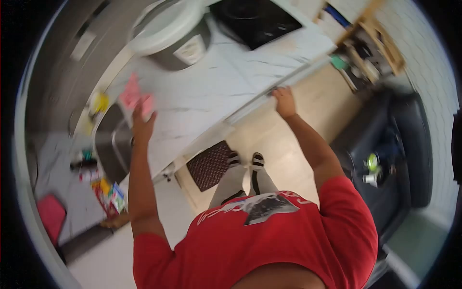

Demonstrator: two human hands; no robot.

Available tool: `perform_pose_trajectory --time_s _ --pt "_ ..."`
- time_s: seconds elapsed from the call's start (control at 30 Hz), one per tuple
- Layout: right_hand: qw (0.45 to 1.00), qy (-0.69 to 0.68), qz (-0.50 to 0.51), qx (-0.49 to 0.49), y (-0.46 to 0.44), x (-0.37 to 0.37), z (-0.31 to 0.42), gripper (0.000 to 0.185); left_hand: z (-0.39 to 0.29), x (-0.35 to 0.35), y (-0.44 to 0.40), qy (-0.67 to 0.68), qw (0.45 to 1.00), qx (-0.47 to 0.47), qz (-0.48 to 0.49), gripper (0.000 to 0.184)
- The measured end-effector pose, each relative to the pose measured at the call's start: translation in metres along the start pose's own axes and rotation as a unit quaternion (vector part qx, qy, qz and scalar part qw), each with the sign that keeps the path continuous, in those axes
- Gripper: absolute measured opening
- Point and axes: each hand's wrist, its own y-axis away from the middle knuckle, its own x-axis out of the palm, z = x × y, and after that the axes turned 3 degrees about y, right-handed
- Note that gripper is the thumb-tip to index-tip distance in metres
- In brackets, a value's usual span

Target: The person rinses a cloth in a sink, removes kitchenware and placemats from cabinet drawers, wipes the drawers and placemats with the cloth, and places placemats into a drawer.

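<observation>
My left hand (pixel 143 124) reaches over the marble-patterned countertop (pixel 187 98) with its fingers on a crumpled pink cloth (pixel 131 92). The thumb stands apart at the side, and blur softens the fingertips. My right hand (pixel 285 102) is at the counter's front edge, its fingers curled by a small dark piece, perhaps a handle. What exactly those fingers grip is hidden. Left of the cloth lies a sink (pixel 113 144) with a dark basin. A large grey bucket with a pale lid (pixel 171 29) stands on the counter beyond the cloth.
A black hob (pixel 255 21) is set at the counter's far end. A yellow item (pixel 100 102) sits behind the sink; colourful packets (pixel 109 195) lie near it. On the floor is a dark mat (pixel 210 165). A black sofa (pixel 380 154) and wooden shelf (pixel 368 53) stand to the right.
</observation>
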Motion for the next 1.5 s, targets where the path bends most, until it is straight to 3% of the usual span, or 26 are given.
perform_pose_trajectory --time_s 0.1,0.2,0.23,0.3,0.33,0.4,0.47,0.53,0.57,0.67,0.77,0.8,0.9,0.93,1.03,1.07,1.17,1.5 --pt "0.999 0.047 0.018 0.007 -0.006 0.005 0.005 0.025 0.059 0.032 -0.006 -0.12 0.984 -0.127 -0.016 0.072" --pt "0.996 0.076 0.036 -0.001 -0.01 0.002 0.005 0.024 0.06 0.031 -0.012 -0.257 0.942 -0.214 -0.008 0.068" --pt "0.996 0.077 0.041 0.001 -0.01 0.004 0.006 0.024 0.063 0.028 -0.013 -0.256 0.943 -0.214 -0.002 0.068" --pt "0.997 0.078 0.016 -0.005 -0.009 0.005 0.003 0.022 0.068 0.02 -0.023 -0.095 0.973 -0.207 0.036 0.055" --pt "0.995 0.096 0.03 -0.011 -0.009 0.004 0.002 0.023 0.07 0.02 -0.02 -0.085 0.974 -0.204 0.048 0.055" --pt "0.993 0.082 0.08 0.01 -0.013 -0.003 0.004 0.026 0.063 0.025 -0.016 -0.002 0.974 -0.226 0.015 0.043" --pt "0.99 0.068 0.116 0.038 -0.014 -0.015 0.002 0.029 0.036 0.025 -0.004 0.024 0.989 -0.135 -0.047 0.038" --pt "0.971 -0.133 0.129 0.153 -0.009 -0.03 -0.005 0.037 -0.003 0.028 0.019 0.191 0.976 -0.08 -0.064 0.041" --pt "0.971 -0.12 0.129 0.163 -0.006 -0.038 -0.012 0.037 -0.025 0.027 0.03 0.191 0.98 -0.056 -0.013 0.043" --pt "0.996 0.064 0.053 0.036 -0.019 -0.052 -0.041 0.051 -0.097 0.051 0.049 0.268 0.96 0.066 0.051 0.047" --pt "0.989 0.076 0.116 -0.048 -0.031 -0.052 -0.065 0.053 -0.178 0.08 0.056 0.271 0.942 0.101 0.168 0.048" --pt "0.989 0.074 0.115 -0.05 -0.034 -0.051 -0.073 0.053 -0.198 0.095 0.056 0.244 0.944 0.146 0.167 0.054" --pt "0.992 0.02 0.097 -0.082 -0.039 -0.045 -0.083 0.046 -0.246 0.152 0.051 0.137 0.966 0.132 0.175 0.063" --pt "0.993 0.003 0.069 -0.094 -0.039 -0.04 -0.085 0.045 -0.259 0.161 0.043 0.112 0.96 0.081 0.242 0.069" --pt "0.991 -0.049 0.052 -0.114 -0.042 -0.042 -0.093 0.044 -0.277 0.202 0.045 0.013 0.985 0.017 0.17 0.069" --pt "0.989 -0.078 0.066 -0.107 -0.037 -0.044 -0.095 0.044 -0.283 0.205 0.045 -0.003 0.979 -0.051 0.197 0.066" --pt "0.983 -0.124 0.051 -0.123 -0.018 -0.047 -0.107 0.043 -0.295 0.21 0.064 0.029 0.989 -0.047 0.136 0.061" --pt "0.974 -0.163 0.087 -0.129 0.012 -0.072 -0.117 0.039 -0.329 0.21 0.098 0.035 0.976 -0.157 0.148 0.055"
